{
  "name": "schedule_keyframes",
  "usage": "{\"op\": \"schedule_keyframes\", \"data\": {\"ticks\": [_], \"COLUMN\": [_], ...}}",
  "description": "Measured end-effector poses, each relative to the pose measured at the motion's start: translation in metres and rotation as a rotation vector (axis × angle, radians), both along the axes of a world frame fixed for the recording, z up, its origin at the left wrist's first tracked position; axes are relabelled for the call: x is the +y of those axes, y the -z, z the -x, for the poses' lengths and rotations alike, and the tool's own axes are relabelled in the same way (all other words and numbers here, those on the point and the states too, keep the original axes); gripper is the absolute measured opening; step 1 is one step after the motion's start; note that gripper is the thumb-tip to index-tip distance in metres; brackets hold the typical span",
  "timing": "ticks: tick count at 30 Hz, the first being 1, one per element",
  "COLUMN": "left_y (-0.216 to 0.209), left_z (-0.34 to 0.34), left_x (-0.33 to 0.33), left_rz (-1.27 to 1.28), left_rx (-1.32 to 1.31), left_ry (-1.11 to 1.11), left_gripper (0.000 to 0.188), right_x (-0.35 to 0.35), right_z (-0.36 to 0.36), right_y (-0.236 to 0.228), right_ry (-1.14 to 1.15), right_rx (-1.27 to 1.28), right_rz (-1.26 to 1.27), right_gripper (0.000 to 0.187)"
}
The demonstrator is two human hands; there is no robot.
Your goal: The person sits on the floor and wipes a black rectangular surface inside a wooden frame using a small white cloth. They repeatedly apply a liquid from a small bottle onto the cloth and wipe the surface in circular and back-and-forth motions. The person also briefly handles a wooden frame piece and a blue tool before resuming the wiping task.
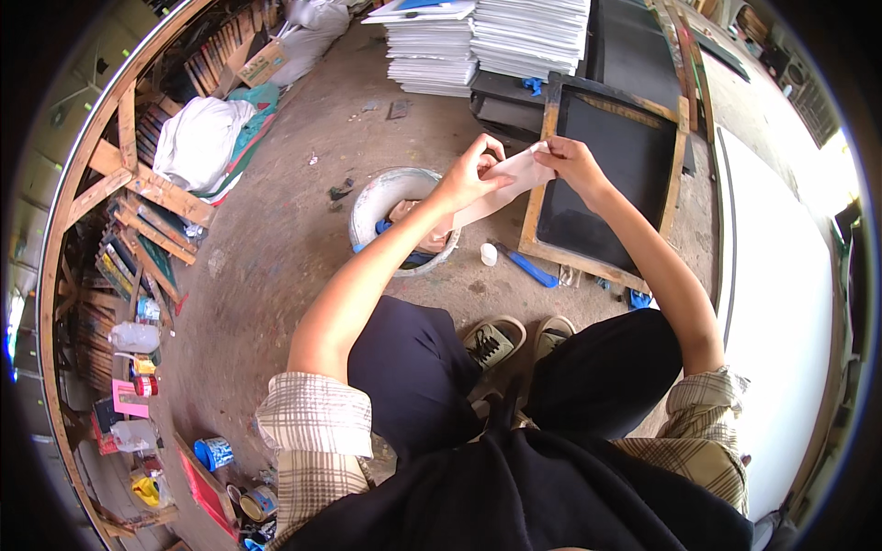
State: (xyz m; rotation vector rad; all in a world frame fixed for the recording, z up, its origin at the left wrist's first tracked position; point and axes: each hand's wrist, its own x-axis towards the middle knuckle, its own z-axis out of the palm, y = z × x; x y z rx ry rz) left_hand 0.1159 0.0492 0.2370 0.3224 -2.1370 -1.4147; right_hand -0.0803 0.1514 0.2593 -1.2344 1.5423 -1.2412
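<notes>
I am watching the right hand (pixel 571 165) pinching the upper end of a pale strip (pixel 525 172) between its thumb and fingers. The left hand (pixel 469 176) is curling its fingers, and its thumb is touching the strip; whether these fingers are truly gripping it, I cannot tell. The strip is stretching slantwise in the air, between the white bucket (pixel 364 216) and the wood-framed dark panel (pixel 634 151). On the floor (pixel 276 220), a small white cup (pixel 488 254) is resting near a long blue tool (pixel 531 267).
</notes>
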Motion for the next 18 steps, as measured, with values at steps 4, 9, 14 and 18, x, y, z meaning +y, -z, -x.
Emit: {"op": "schedule_keyframes", "data": {"ticks": [4, 9, 14, 18], "left_y": [0.004, 0.015, 0.032, 0.045], "left_z": [0.01, 0.003, -0.011, -0.021], "left_x": [0.001, -0.004, -0.009, -0.017], "left_rz": [0.108, 0.234, 0.188, 0.107], "left_rx": [-0.08, -0.314, -0.433, -0.511], "left_ry": [-0.029, -0.073, -0.048, -0.049], "left_gripper": [0.02, 0.014, 0.025, 0.035], "right_x": [0.004, 0.01, 0.026, 0.048], "right_z": [0.027, 0.035, 0.038, 0.012], "right_y": [0.025, 0.052, 0.121, 0.208], "right_ry": [0.035, -0.005, -0.165, -0.136], "right_rx": [-0.021, 0.236, 0.424, 0.692], "right_rz": [-0.008, -0.146, -0.211, -0.042], "right_gripper": [0.016, 0.019, 0.019, 0.013]}}
